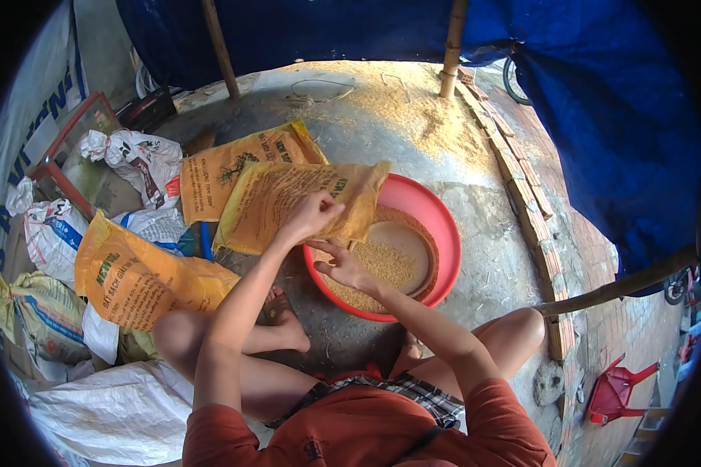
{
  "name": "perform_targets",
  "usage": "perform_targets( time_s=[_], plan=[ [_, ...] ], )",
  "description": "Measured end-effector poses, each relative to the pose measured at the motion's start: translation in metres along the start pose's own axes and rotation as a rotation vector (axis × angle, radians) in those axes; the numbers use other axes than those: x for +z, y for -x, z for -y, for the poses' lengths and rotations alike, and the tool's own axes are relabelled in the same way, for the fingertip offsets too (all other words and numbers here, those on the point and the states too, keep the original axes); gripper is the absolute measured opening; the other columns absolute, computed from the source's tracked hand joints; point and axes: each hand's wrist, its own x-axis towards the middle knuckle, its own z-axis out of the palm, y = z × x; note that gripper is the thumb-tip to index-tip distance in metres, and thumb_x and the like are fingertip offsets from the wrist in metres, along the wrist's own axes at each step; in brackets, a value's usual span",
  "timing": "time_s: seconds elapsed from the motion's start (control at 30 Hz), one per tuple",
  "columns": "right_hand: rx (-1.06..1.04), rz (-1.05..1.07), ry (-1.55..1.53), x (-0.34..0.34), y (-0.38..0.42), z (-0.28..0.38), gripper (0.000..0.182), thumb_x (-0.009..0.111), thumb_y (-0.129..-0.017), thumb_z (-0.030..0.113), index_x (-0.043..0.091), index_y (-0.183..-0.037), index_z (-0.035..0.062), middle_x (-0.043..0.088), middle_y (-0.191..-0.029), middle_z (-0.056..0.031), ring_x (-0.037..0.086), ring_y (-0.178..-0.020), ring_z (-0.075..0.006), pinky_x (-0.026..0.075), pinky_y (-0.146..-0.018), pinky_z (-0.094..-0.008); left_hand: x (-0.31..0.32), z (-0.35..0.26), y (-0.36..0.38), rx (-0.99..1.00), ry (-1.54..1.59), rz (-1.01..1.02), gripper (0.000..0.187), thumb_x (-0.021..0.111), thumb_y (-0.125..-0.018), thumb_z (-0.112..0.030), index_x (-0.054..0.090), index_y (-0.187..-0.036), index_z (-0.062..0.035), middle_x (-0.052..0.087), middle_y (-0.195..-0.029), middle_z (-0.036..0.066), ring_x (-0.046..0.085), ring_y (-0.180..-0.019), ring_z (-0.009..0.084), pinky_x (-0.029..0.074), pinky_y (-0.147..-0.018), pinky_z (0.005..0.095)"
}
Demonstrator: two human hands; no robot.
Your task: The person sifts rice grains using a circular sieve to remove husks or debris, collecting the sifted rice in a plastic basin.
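A yellow printed bag slants across the rim of a red plastic basin, its right end over the basin. My left hand lies on this bag near its lower right part, fingers curled closed; what they hold, if anything, is hidden. Just below the bag's lower edge, my right hand reaches over the basin's left side with fingers apart and nothing visible in them. Inside the basin is a round sieve or shallow pan with pale yellow grains in and around it.
Another yellow bag lies behind, and one more leans at left among several white sacks. Loose grain covers the far floor. A brick row runs along the right, with a red stool beyond.
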Motion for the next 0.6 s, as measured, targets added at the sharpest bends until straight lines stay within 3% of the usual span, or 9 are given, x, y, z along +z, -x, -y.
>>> perform_targets(
  time_s=[0.13,0.2,0.23,0.27,0.3,0.4,0.47,0.53,0.6],
  plan=[
    [0.094,-0.038,-0.057,0.001,0.01,0.006,0.051,0.057,-0.068,0.021,0.044,-0.115,0.0071,0.043,-0.116,-0.0174,0.039,-0.11,-0.0269,0.032,-0.092,-0.0342,0.039,-0.028,0.013,-0.069,-0.127,0.115,0.054,0.067,-0.063,-0.039,0.05,-0.095,0.002,0.055,-0.095,0.02,0.055,-0.081,0.0271,0.044,-0.068,0.035],
    [0.248,0.063,-0.007,0.001,0.019,0.03,0.053,0.057,-0.069,0.023,0.042,-0.116,0.0039,0.046,-0.114,-0.0177,0.04,-0.109,-0.0264,0.033,-0.091,-0.0337,0.07,-0.009,0.014,0.297,-0.428,-0.061,0.061,0.067,-0.062,-0.036,0.043,-0.102,0.0019,0.051,-0.101,0.021,0.053,-0.087,0.0309,0.043,-0.072,0.0389],
    [0.213,-0.006,0.081,0.005,0.021,0.025,0.053,0.057,-0.07,0.024,0.042,-0.116,0.0035,0.046,-0.113,-0.0178,0.04,-0.11,-0.0262,0.035,-0.089,-0.0342,0.07,-0.006,0.013,0.3,-0.483,0.021,0.047,0.066,-0.063,-0.03,0.046,-0.091,0.0029,0.053,-0.092,0.02,0.053,-0.086,0.0348,0.043,-0.071,0.0399],
    [0.214,-0.018,0.081,0.006,0.024,0.015,0.053,0.057,-0.07,0.024,0.042,-0.116,0.0035,0.046,-0.113,-0.0178,0.04,-0.11,-0.0262,0.035,-0.089,-0.0342,0.069,-0.004,0.008,0.311,-0.482,0.026,0.047,0.066,-0.063,-0.03,0.046,-0.091,0.0029,0.053,-0.092,0.02,0.053,-0.086,0.0348,0.043,-0.071,0.0399],
    [0.17,-0.021,0.044,0.005,0.026,0.002,0.051,0.057,-0.07,0.024,0.043,-0.115,0.0043,0.045,-0.115,-0.0171,0.039,-0.11,-0.0259,0.036,-0.087,-0.0345,0.065,-0.006,0.002,0.054,-0.495,0.212,0.048,0.065,-0.064,-0.029,0.045,-0.094,0.0027,0.051,-0.097,0.022,0.05,-0.091,0.035,0.041,-0.074,0.0402],
    [0.111,-0.051,-0.048,-0.01,0.034,-0.021,0.044,0.055,-0.071,0.023,0.046,-0.111,0.0071,0.041,-0.119,-0.0127,0.04,-0.108,-0.023,0.038,-0.084,-0.0348,0.05,-0.017,0.004,-0.223,-0.48,0.433,0.048,0.064,-0.065,-0.027,0.044,-0.099,0.0015,0.047,-0.104,0.025,0.046,-0.098,0.0352,0.038,-0.08,0.0403],
    [0.394,-0.015,-0.544,-0.029,0.041,-0.034,0.042,0.053,-0.074,0.02,0.044,-0.113,0.0077,0.047,-0.105,-0.0111,0.043,-0.102,-0.02,0.033,-0.089,-0.0347,0.052,-0.009,0.011,-0.237,-0.453,0.469,0.049,0.063,-0.066,-0.026,0.044,-0.101,0.0006,0.045,-0.106,0.026,0.044,-0.101,0.0353,0.037,-0.082,0.0401],
    [0.401,-0.097,-0.673,-0.037,0.04,-0.057,0.031,0.047,-0.075,0.015,0.047,-0.105,0.0079,0.048,-0.099,-0.0067,0.045,-0.095,-0.0177,0.037,-0.085,-0.035,0.068,0.024,0.017,-0.021,-0.405,0.341,0.05,0.063,-0.066,-0.027,0.043,-0.104,-0.0007,0.043,-0.108,0.025,0.043,-0.103,0.0346,0.036,-0.083,0.0399],
    [0.389,-0.239,-1.142,-0.043,0.037,-0.063,0.024,0.045,-0.071,0.016,0.049,-0.095,0.0104,0.045,-0.098,-0.0051,0.043,-0.093,-0.0191,0.038,-0.081,-0.0356,0.07,0.025,0.019,0.046,-0.483,0.399,0.058,0.066,-0.064,-0.026,0.038,-0.109,-0.0012,0.041,-0.11,0.024,0.04,-0.105,0.0361,0.035,-0.085,0.0403]
  ],
)
